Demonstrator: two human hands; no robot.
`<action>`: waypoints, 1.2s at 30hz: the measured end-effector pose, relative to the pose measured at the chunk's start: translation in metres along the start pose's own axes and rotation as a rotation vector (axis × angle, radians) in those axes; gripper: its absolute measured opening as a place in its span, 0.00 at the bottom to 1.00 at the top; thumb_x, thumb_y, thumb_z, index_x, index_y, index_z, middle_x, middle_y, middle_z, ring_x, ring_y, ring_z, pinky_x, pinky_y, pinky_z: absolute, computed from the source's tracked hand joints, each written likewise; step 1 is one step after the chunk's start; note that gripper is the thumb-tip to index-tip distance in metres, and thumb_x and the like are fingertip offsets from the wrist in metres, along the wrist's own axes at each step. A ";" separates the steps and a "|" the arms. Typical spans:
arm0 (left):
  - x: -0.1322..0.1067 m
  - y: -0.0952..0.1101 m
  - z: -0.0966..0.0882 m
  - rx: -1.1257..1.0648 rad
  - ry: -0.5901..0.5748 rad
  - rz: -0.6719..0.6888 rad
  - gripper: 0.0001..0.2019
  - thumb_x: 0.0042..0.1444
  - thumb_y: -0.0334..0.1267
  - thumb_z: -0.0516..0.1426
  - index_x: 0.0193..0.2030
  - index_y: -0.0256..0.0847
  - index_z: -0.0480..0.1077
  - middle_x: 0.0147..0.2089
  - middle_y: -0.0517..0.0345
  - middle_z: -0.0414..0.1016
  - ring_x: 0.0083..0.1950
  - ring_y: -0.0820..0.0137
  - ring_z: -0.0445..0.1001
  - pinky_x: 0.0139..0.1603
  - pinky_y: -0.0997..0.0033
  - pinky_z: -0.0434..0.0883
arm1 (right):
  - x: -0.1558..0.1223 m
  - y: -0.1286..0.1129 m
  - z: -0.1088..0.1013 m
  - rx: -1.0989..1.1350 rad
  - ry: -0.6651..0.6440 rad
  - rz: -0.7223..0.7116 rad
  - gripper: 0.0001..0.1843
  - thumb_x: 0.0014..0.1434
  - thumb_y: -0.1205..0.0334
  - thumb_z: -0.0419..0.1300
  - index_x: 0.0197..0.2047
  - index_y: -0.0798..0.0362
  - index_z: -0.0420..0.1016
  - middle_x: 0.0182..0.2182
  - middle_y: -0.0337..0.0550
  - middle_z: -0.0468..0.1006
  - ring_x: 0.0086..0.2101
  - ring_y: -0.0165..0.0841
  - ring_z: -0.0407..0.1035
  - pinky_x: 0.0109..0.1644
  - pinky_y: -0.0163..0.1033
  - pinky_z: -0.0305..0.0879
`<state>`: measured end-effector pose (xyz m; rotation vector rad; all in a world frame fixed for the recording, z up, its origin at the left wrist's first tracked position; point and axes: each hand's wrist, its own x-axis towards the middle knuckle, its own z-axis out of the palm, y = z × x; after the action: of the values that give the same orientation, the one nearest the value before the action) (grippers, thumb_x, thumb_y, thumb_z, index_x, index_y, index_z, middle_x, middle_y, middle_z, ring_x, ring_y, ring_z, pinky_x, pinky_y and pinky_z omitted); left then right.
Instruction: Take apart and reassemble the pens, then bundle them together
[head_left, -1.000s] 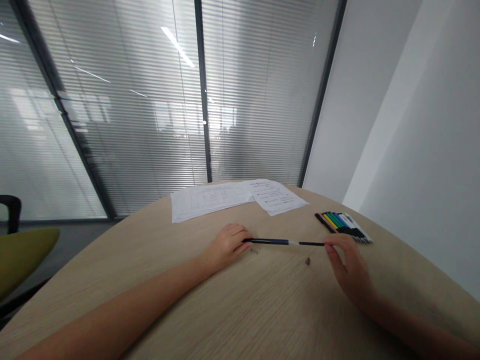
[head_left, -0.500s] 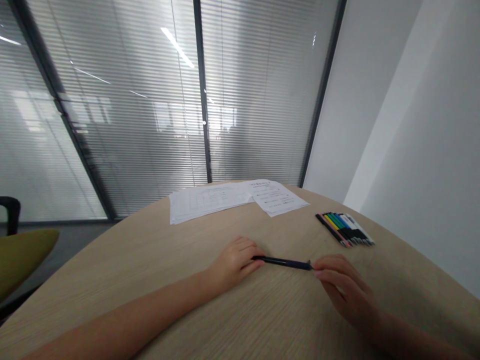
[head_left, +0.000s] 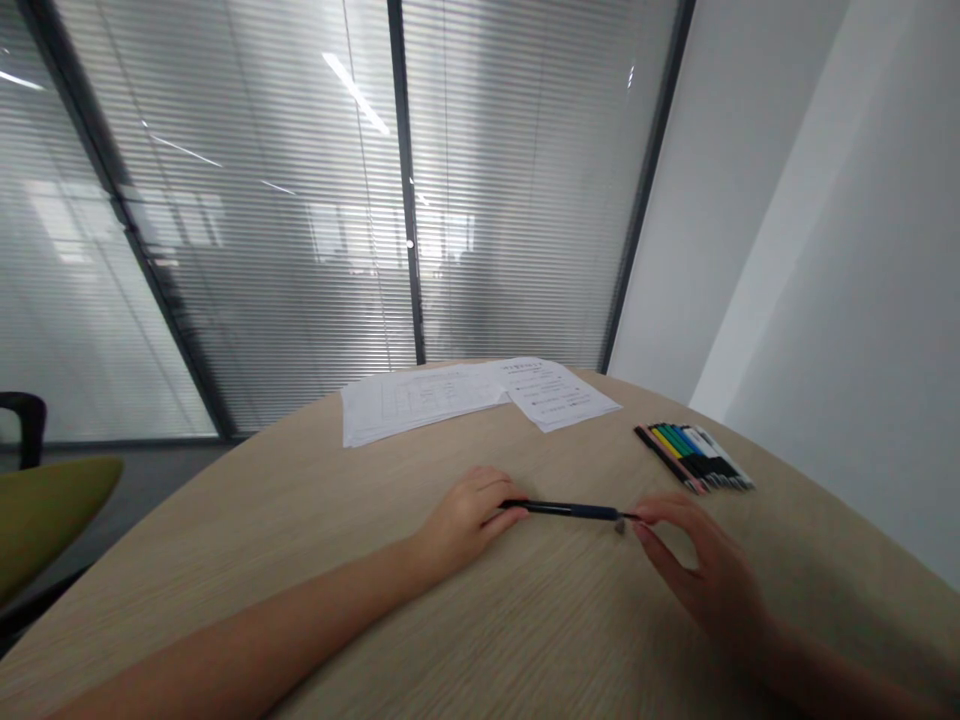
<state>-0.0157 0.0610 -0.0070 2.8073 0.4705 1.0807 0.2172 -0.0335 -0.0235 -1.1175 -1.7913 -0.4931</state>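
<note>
A dark pen [head_left: 570, 510] lies nearly level across the middle of the view, between my two hands. My left hand [head_left: 478, 508] is closed around its left end. At its right end a thin dark piece [head_left: 630, 516] sticks out, like a refill or tip, and the thumb and forefinger of my right hand [head_left: 701, 560] pinch it. A small dark bit [head_left: 620, 526] shows just below that end of the pen; its kind is unclear.
Several pens in different colours [head_left: 694, 457] lie in a row at the right of the wooden table [head_left: 465, 640]. Printed sheets of paper [head_left: 427, 402] spread along the far edge. A green chair [head_left: 52, 505] stands at the left, and a white wall rises at the right.
My right hand has shifted slightly right and up, its fingers opening into a rounder pinch. More of the thin piece shows at the pen's right end. The pen has risen slightly and lies flatter.
</note>
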 end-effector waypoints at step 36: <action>-0.002 -0.002 0.003 -0.184 -0.079 -0.262 0.13 0.48 0.36 0.56 0.42 0.39 0.65 0.31 0.59 0.69 0.35 0.73 0.68 0.39 0.71 0.66 | 0.000 0.007 0.003 0.084 -0.176 0.075 0.06 0.56 0.66 0.48 0.28 0.51 0.62 0.25 0.39 0.69 0.28 0.29 0.66 0.30 0.33 0.64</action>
<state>-0.0157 0.0628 -0.0108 2.5311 0.6712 0.9062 0.2216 -0.0281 -0.0255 -1.1946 -1.8949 -0.2795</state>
